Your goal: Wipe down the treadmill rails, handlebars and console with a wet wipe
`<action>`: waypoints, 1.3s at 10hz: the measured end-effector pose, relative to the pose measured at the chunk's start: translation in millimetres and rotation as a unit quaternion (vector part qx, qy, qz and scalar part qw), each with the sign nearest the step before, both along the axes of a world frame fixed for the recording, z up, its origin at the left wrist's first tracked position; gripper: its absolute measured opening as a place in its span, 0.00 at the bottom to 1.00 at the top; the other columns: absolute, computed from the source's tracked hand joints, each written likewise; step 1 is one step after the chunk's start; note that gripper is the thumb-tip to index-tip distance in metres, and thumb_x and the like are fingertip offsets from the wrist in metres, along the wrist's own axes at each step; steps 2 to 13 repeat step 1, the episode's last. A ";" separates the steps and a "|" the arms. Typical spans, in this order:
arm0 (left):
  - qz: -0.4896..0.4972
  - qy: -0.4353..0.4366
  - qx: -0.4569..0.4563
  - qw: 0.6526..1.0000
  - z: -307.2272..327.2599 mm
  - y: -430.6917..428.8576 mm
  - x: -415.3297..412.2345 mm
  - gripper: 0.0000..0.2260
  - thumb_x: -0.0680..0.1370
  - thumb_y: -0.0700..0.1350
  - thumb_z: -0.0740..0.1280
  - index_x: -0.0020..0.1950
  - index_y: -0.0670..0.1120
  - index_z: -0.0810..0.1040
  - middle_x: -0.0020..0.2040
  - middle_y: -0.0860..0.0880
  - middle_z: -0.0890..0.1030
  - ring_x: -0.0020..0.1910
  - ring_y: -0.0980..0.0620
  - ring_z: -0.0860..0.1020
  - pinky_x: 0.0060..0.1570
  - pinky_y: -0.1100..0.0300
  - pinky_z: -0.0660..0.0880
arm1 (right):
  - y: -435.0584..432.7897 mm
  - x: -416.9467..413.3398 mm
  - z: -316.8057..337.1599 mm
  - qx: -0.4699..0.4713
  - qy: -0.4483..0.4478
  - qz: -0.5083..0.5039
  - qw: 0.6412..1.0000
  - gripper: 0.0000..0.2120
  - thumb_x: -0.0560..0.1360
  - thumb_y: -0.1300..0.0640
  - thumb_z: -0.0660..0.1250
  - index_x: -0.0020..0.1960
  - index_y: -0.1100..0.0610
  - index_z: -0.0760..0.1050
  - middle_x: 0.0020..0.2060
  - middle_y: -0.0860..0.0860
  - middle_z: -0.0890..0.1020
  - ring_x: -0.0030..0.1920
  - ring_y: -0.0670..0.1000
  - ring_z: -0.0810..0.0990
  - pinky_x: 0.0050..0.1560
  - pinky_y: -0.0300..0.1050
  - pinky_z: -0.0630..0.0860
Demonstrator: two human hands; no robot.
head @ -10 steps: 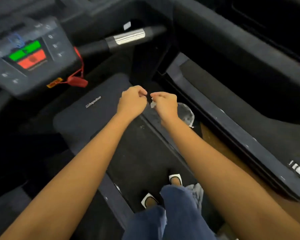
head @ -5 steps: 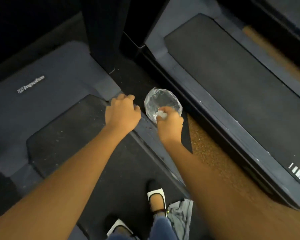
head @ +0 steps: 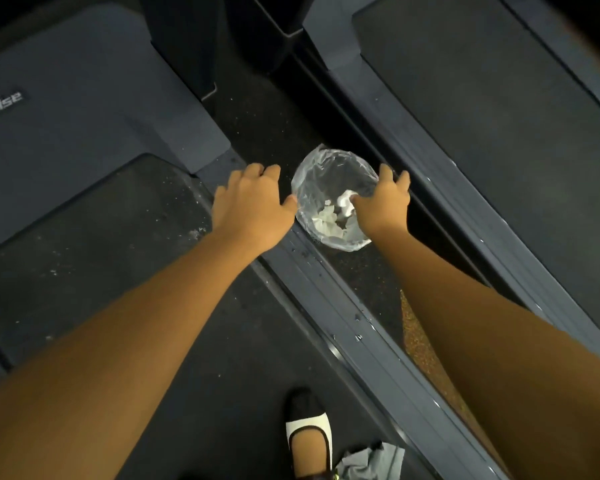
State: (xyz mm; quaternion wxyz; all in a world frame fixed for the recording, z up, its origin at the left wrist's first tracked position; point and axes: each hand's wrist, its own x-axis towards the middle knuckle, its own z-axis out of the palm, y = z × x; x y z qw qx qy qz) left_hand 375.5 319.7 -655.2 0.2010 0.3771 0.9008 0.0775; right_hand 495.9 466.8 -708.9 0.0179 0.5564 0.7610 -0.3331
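wet wipe lying crumpled in lined bin on floor between treadmills, left grip and right grip spread open, empty, beside and over it; rail speckled white, wiping judged unfinished.

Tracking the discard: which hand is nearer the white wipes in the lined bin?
Right. The right hand overlaps the bin, thumb beside the wipes; the left hand is outside its left edge.

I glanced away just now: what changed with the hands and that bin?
The right hand drew apart from the left hand, carried a white wad to the lined bin and opened; the wad seems to lie inside. The left hand spread open by the rail. The bin stayed put.
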 end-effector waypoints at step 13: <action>0.002 0.006 0.002 1.000 -0.6 -4.9 -0.1 0.24 0.80 0.53 0.60 0.74 0.46 0.65 0.70 0.44 0.70 0.68 0.41 0.68 0.62 0.45 0.67 | -14.6 5.6 -2.2 0.011 -0.019 0.052 0.998 0.31 0.77 0.64 0.65 0.76 0.56 0.56 0.77 0.60 0.49 0.76 0.63 0.52 0.72 0.57 0.63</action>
